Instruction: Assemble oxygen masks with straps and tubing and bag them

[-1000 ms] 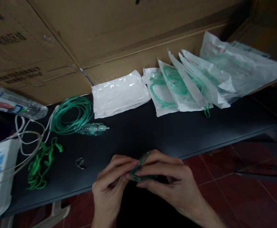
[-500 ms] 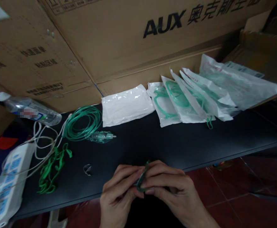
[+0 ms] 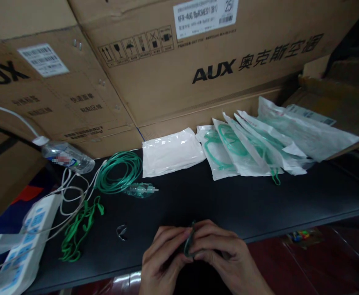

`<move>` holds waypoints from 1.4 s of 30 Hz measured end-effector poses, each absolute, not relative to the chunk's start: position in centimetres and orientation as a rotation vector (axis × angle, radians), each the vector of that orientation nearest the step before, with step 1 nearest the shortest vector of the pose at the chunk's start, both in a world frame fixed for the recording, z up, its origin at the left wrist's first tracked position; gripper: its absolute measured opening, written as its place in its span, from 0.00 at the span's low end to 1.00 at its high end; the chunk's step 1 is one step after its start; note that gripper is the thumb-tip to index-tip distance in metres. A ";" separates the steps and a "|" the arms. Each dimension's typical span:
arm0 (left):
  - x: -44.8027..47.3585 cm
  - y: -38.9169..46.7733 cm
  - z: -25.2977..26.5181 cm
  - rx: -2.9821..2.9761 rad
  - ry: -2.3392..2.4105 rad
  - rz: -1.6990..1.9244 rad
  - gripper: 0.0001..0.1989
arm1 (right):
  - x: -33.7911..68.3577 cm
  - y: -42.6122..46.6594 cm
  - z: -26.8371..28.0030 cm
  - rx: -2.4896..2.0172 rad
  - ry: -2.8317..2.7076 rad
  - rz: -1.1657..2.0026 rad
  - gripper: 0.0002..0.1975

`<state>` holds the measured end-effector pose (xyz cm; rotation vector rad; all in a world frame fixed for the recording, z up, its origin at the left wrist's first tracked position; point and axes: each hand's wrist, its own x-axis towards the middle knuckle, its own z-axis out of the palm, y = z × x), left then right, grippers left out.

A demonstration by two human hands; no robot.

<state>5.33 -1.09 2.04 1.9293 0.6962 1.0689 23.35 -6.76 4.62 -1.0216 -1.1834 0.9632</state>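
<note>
At the table's front edge, my left hand (image 3: 164,256) and my right hand (image 3: 221,252) meet, fingers closed from both sides on a thin, curved green plastic piece (image 3: 189,242). It is seen nearly edge-on, and the fingers hide much of it. To the left of my hands lie a few small, thin shiny strips (image 3: 121,232). Farther left is a tangle of green elastic straps (image 3: 79,229). Beyond these rests a coil of clear green tubing (image 3: 118,174), with a clear plastic nebulizer cup (image 3: 141,189) beside it.
A white packet stack (image 3: 173,153) and several paper-backed pouches with green tubing (image 3: 225,153) lie along the back. Large cardboard boxes (image 3: 155,86) stand behind. A plastic bottle (image 3: 69,157), white cables (image 3: 65,192) and a power strip (image 3: 33,241) occupy the left side of the black table (image 3: 173,205).
The camera view has tilted up and shifted left, so more of the boxes shows and the table items appear lower and farther right. Both hands keep the same hold on the green piece.
</note>
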 end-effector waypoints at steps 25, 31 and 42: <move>7.4 0.8 1.4 0.703 0.951 0.898 0.20 | 23.6 -6.0 0.8 -1.118 -0.406 1.447 0.29; 8.9 -0.7 0.5 0.914 0.991 1.049 0.12 | 21.5 -5.1 1.1 -1.009 -0.359 1.527 0.31; 7.9 -1.7 -2.0 1.823 1.049 1.167 0.15 | 22.7 -4.2 -0.2 -1.088 -0.169 1.476 0.24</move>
